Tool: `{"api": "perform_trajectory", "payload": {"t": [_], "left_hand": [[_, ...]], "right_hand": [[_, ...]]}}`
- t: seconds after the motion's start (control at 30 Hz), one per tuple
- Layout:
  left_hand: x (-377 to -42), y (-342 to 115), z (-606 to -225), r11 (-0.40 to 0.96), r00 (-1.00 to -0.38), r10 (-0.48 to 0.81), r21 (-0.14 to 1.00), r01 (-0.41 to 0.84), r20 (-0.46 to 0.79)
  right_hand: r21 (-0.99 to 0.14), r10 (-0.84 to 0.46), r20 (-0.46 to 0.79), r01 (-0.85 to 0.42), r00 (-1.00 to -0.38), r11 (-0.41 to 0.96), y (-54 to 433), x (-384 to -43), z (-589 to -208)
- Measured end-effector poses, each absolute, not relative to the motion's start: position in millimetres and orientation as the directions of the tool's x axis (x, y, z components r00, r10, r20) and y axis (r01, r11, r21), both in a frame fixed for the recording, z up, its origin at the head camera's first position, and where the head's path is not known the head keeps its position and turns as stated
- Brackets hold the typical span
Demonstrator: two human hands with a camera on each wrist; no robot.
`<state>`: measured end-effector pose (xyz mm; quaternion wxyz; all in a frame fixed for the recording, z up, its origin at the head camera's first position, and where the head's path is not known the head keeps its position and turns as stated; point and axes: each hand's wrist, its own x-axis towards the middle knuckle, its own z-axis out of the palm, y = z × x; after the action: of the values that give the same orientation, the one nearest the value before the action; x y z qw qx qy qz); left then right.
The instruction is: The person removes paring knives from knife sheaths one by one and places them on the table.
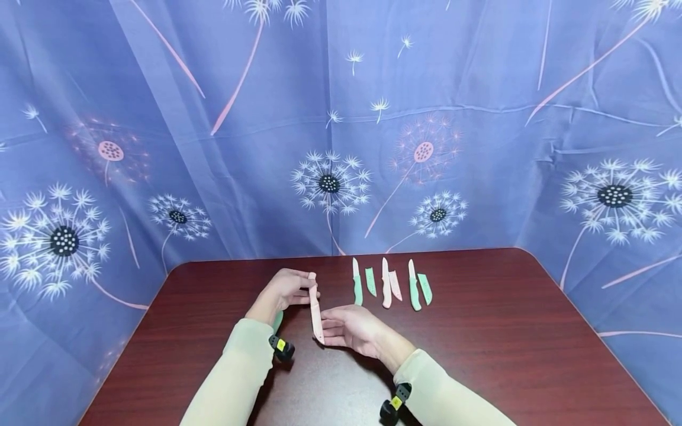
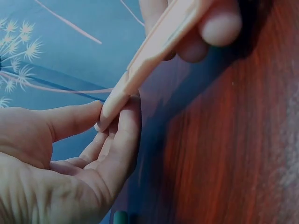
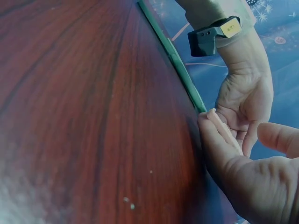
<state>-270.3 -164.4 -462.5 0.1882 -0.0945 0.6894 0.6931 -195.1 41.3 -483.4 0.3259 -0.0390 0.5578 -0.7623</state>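
Note:
A pink knife in a pink sheath (image 1: 317, 322) is held above the table, its handle toward the far side. My left hand (image 1: 290, 290) pinches the end of the handle between thumb and fingers, as the left wrist view also shows at the handle (image 2: 114, 105). At the sheath's near end is my right hand (image 1: 354, 331), its extended fingers (image 3: 212, 135) touching the sheath while the thumb stands apart in the right wrist view. A green sheathed knife (image 3: 180, 67) lies on the table beside the left wrist, mostly hidden by that arm in the head view.
Toward the back of the dark red wooden table (image 1: 479, 343) lie a green-handled knife (image 1: 357, 284), a pink-handled knife (image 1: 386, 287) and another green-handled knife (image 1: 413, 290). Beside them lie a green sheath (image 1: 370, 281), a pink sheath (image 1: 395, 286) and another green sheath (image 1: 425, 289). A blue dandelion-print curtain (image 1: 266, 195) hangs behind.

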Motion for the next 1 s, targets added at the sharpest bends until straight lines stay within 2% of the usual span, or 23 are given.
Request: {"api": "perform_trajectory", "payload": {"t": [0.77, 1.0], "left_hand": [[-243, -142, -453, -0.169, -0.959, 0.016, 0.944, -0.283, -0.284], [-233, -134, -449, -0.230, -0.968, -0.020, 0.943, -0.241, -0.252]], "right_hand": [[-0.942, -0.508, -0.203, 0.309, -0.837, -0.134, 72, -190, -474], [-0.967, -0.470, -0.177, 0.243, -0.864, -0.082, 82, -188, -474]]}}
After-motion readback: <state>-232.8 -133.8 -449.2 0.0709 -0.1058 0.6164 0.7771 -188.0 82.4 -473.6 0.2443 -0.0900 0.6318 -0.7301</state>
